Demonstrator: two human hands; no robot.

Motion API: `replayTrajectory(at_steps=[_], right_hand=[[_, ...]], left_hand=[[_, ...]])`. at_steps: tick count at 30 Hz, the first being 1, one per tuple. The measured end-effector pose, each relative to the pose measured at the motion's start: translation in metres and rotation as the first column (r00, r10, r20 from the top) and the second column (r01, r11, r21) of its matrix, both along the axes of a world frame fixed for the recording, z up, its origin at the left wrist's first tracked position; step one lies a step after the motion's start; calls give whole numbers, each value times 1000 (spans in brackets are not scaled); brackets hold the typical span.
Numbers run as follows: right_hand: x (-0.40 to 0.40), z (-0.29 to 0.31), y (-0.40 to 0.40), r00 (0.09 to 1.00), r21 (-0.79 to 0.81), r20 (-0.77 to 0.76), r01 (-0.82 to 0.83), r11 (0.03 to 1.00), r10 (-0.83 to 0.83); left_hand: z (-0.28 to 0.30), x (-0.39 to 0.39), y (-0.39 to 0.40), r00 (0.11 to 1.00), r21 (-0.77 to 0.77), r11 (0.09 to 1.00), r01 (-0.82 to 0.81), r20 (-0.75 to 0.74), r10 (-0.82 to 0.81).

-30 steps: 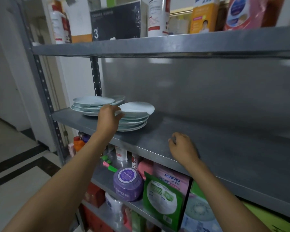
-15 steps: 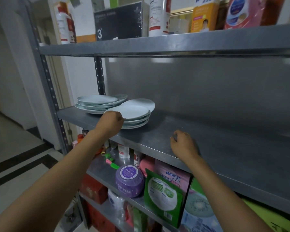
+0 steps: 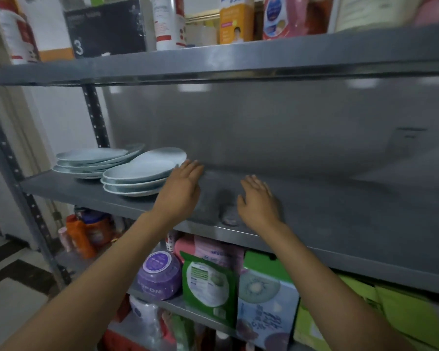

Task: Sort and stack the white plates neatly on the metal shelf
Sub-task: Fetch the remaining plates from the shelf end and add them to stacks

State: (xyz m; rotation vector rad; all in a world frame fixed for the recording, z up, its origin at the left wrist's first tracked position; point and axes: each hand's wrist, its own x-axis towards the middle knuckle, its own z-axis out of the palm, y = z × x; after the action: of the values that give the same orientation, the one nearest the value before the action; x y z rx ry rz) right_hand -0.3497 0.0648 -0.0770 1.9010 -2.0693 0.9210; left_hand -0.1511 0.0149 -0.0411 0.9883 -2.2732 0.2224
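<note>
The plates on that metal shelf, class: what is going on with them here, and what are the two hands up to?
A person is tidying white plates on the middle level of a metal shelf. The plates sit in two piles at its left end: a loose rear stack and a front stack whose top plates are askew. The left hand is open with straight fingers at the front stack's right edge. The right hand lies open on bare shelf, holding nothing. Neither pile looks neat yet.

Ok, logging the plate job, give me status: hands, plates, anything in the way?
Left hand open, beside near stack. Right hand open over shelf. Far stack untidy. Nothing blocking.
</note>
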Motion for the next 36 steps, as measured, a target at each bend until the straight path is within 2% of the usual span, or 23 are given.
replayTrajectory(at_steps=[6,14,20,23,26,28,31,36], right_hand=[[-72,3,53,988,-77,-38,145,986,-148],[-178,-3,148,911,-97,-44,404,910,-409],[-254,-2,218,753,-98,-105,642,760,-650],[-285,-3,248,614,60,-248,781,621,-749],[-312,0,272,528,152,-344,847,509,-776],[-329,4,282,513,182,-345,858,480,-786],[-347,4,285,531,215,-394,847,486,-751],[-352,4,283,565,260,-392,825,502,-726]], left_hand=[[-13,-96,22,982,39,982,185,20,-186],[-28,-214,74,896,28,896,443,20,-443],[-39,-283,114,815,133,804,579,-82,-573],[-43,-309,123,795,226,762,607,-166,-584],[-46,-323,127,789,253,748,614,-209,-578],[-47,-325,125,774,246,735,631,-255,-579],[-49,-324,118,769,273,722,636,-313,-558],[-52,-327,114,763,293,707,643,-330,-556]])
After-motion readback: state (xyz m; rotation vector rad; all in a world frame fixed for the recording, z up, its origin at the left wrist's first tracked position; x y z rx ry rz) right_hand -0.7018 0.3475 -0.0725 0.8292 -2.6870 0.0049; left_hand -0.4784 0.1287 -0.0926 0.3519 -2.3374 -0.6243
